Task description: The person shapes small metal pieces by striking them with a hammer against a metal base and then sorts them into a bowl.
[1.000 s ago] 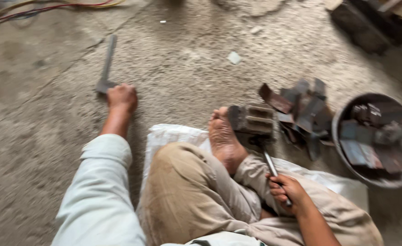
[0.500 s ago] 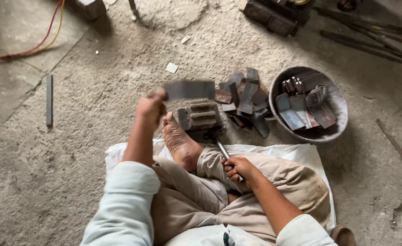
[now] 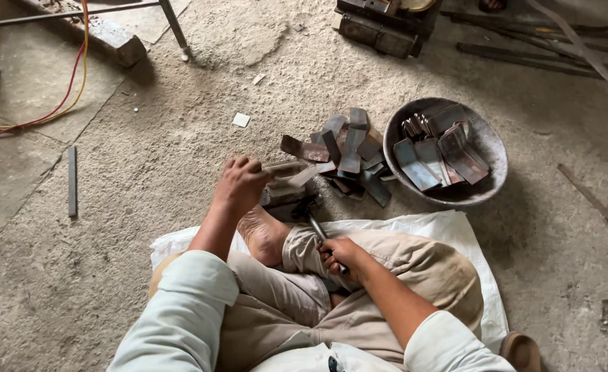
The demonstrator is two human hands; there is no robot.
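The flat metal strip (image 3: 286, 167) lies across the top of a small dark metal block (image 3: 286, 196) on the floor, just in front of the person's bare foot (image 3: 262, 234). It looks thin, stiff and rusty, light enough for one hand, with edges that may be sharp; the safest hold seems to be along its near end, flat sides pinched, which is where it is being gripped. The left hand (image 3: 240, 184) has its fingers curled over that end, closed on the strip and pressing it down onto the block. The right hand (image 3: 342, 256), lower and resting against the knee, is wrapped tight around the handle of a slim tool (image 3: 321, 234) whose shaft points up toward the block; its working end is hidden behind the block, so I cannot tell what kind it is.

Just beyond the left hand a loose pile of similar cut strips (image 3: 348, 151) lies on the concrete floor (image 3: 145, 172). Further to the right of the pile a round metal pan (image 3: 486, 189) holds more pieces. The person sits cross-legged on a white sack (image 3: 448, 231). Well off to the left of the left hand lies a single flat bar (image 3: 72, 180), with red and yellow cables (image 3: 69, 89) beyond it.
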